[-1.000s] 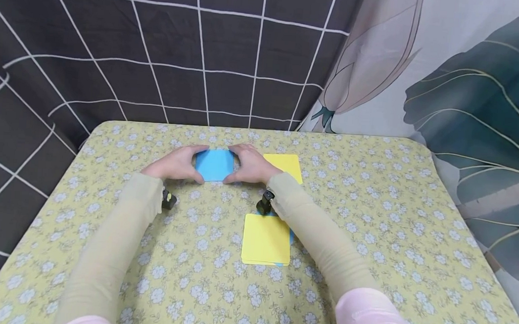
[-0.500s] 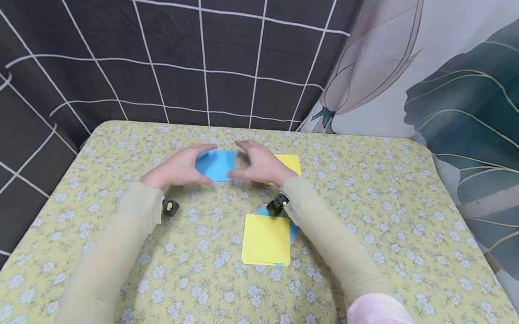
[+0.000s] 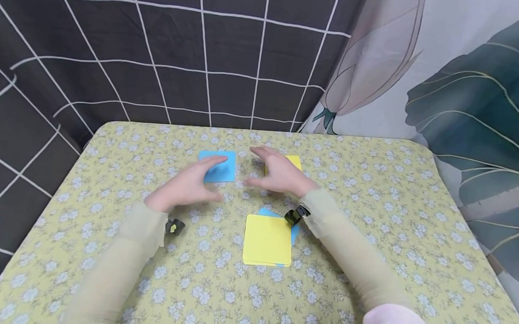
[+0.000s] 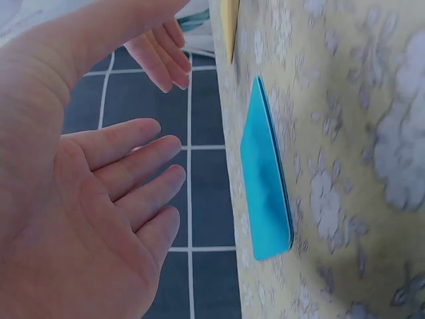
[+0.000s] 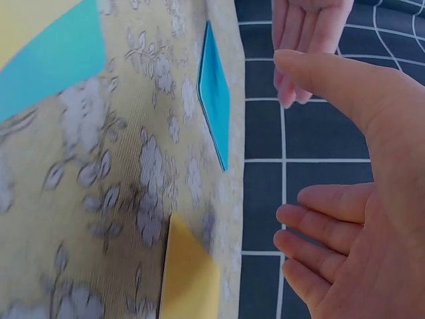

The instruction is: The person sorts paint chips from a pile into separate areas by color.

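Head view: my left hand point(image 3: 188, 185) and my right hand point(image 3: 281, 172) are raised over the table, palms facing each other, fingers loosely spread and nothing held in either. Between them, nearer my left, a flat bright-blue square with rounded corners point(image 3: 225, 170) lies on the yellow cloth printed with pale flowers point(image 3: 417, 216). My left fingers overlap part of that square from above, but the left wrist view shows the hand apart from it, with a shadow on its blue face.

My right hand hides much of a flat yellow square point(image 3: 294, 160) lying to the right of the blue one, well apart from it. Closer to me lies a larger-looking yellow square point(image 3: 267, 239), on top of a blue piece point(image 3: 296, 232) set at an angle, its corners poking out at the upper edge, right side and bottom.

Small black devices sit at my wrists. Behind the table hangs dark fabric with a white grid point(image 3: 160, 37).
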The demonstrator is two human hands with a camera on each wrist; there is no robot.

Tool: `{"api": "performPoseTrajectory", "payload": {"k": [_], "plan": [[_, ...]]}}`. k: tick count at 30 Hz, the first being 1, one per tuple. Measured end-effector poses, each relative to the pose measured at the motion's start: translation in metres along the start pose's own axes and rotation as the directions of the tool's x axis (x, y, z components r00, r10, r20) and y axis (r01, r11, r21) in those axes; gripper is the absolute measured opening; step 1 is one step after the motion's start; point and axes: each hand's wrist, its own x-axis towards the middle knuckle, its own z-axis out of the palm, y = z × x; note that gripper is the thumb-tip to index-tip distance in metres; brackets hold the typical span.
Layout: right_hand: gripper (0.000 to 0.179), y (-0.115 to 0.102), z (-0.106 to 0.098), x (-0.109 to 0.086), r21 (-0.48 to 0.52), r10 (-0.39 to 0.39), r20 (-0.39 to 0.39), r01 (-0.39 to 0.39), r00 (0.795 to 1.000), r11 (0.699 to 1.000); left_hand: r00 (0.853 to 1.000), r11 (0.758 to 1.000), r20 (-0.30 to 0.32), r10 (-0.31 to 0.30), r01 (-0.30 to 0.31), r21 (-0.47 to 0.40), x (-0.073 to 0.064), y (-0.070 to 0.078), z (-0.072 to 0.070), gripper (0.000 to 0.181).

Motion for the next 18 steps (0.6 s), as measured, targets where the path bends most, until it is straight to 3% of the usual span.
{"api": "performPoseTrajectory", "payload": {"k": [18], "plan": [[0.098,0.004,-0.023,-0.052,-0.019,-0.018,-0.052,0.017,0.998,1.000,0.992,0.991,-0.008,0.127,-0.127,0.031,-0.018,0.027,0.020,0.102]]}}
